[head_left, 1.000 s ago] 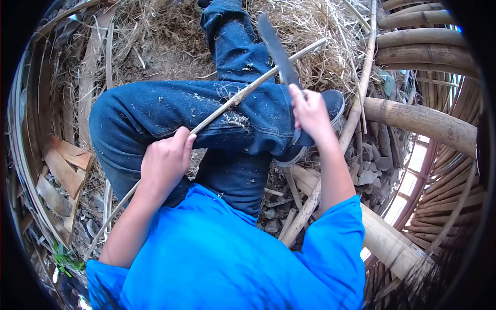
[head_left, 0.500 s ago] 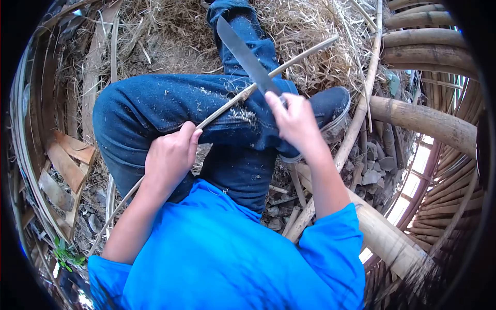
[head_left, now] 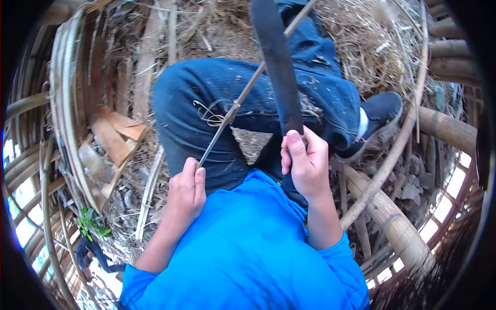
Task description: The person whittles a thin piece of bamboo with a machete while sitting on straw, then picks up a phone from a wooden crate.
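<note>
Gripping bamboo rod [head_left: 250,82] in left hand [head_left: 188,188], fingers wrapped round it, left of and below frame center. Clutching machete [head_left: 280,67] by handle in right hand [head_left: 306,160], just right of center, fingers curled, thumb near base of blade. Blade near upright, slight lean, reaching top edge of frame. Crossing rod at upper center, blade on camera side; cannot tell from this angle if touching or apart. Rod aslant, from left hand up to top edge right of center, knobbly node partway, curly fibres [head_left: 216,121] just beside node. Behind both: jeans [head_left: 201,93] dusted with shavings, one knee bent, upper left of center; dark shoe [head_left: 383,113] at right. Blue shirt [head_left: 248,243] across bottom center. Further out: heap of shavings [head_left: 361,51] upper right, thin pole [head_left: 385,173] and thick bamboo pole [head_left: 400,227] lower right, split wood pieces [head_left: 109,139] at left, green plant [head_left: 93,226] and another person [head_left: 85,256] lower left
</note>
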A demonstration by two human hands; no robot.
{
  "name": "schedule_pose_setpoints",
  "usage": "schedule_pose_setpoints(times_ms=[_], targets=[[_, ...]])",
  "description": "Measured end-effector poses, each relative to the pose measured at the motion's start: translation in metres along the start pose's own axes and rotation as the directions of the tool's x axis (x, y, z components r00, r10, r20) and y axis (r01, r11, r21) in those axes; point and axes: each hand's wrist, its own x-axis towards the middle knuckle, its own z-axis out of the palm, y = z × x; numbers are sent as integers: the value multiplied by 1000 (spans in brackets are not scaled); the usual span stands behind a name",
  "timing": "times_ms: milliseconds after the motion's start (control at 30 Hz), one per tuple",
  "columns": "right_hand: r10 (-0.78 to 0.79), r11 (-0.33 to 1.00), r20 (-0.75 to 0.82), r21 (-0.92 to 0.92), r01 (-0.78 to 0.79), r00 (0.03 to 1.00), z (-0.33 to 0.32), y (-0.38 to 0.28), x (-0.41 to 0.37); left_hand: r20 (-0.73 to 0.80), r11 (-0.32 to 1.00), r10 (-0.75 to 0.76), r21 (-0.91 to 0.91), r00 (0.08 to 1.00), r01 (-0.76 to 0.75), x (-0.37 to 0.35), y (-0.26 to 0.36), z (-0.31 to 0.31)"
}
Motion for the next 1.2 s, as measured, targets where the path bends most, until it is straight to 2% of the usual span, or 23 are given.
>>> schedule_pose_setpoints(times_ms=[100, 167, 233, 300, 367, 433, 533, 633, 700, 767, 800, 833, 900, 933, 1033, 1067, 1200], targets=[[-66, 994, 117, -73, 75, 991, 32, 0, 11, -99, 995, -95, 29, 991, 98, -17, -18, -8], [-42, 976, 212, -199, 85, 976, 50, -12, 18, -150, 990, -137, 17, 979, 141, -26, -29, -5], [-69, 928, 237, -341, 149, 969, 62, -19, 33, -166, 993, -120, -25, 979, 118, -33, -36, 5], [-125, 904, 233, -374, 208, 964, 67, -22, 51, -215, 990, -125, -90, 969, 107, -32, -38, 8], [-173, 845, 219, -469, 259, 960, 68, -26, 64, -184, 980, -141, -163, 973, 111, -29, -42, 8], [-151, 829, 231, -499, 251, 961, 68, -20, 69, -185, 974, -165, -185, 969, 131, -25, -46, 9], [-227, 737, 307, -566, 369, 924, 72, -16, 64, -211, 985, -112, -155, 971, 80, -20, -53, 11], [-233, 689, 216, -652, 317, 948, 69, -23, 75, -227, 993, -67, -112, 972, 42, -15, -56, 13], [-237, 724, 187, -621, 301, 953, 74, -19, 77, -226, 993, -78, -105, 971, 55, -15, -56, 14], [-339, 484, 405, -699, 527, 849, 77, -20, 72, -227, 994, -70, -99, 971, 48, -15, -58, 15], [-295, 469, 459, -695, 546, 838, 76, -20, 70, -234, 995, -61, -93, 970, 40, -14, -59, 15], [-292, 464, 458, -700, 543, 839, 76, -24, 71, -232, 994, -61, -100, 971, 38, -14, -58, 15], [-322, 601, 227, -702, 384, 919, 75, -34, 80, -235, 994, -59, -103, 970, 36, -13, -57, 15], [-335, 603, 192, -709, 366, 923, 71, -28, 89, -237, 993, -69, -111, 969, 43, -13, -57, 16], [-314, 561, 275, -719, 412, 909, 76, -30, 80, -235, 993, -56, -110, 970, 31, -16, -59, 16], [-366, 456, 368, -730, 509, 855, 72, -23, 77, -242, 995, -54, -100, 969, 30, -16, -59, 15], [-291, 479, 348, -753, 451, 891, 71, -22, 77, -228, 990, -57, -142, 972, 25, -16, -55, 13]])
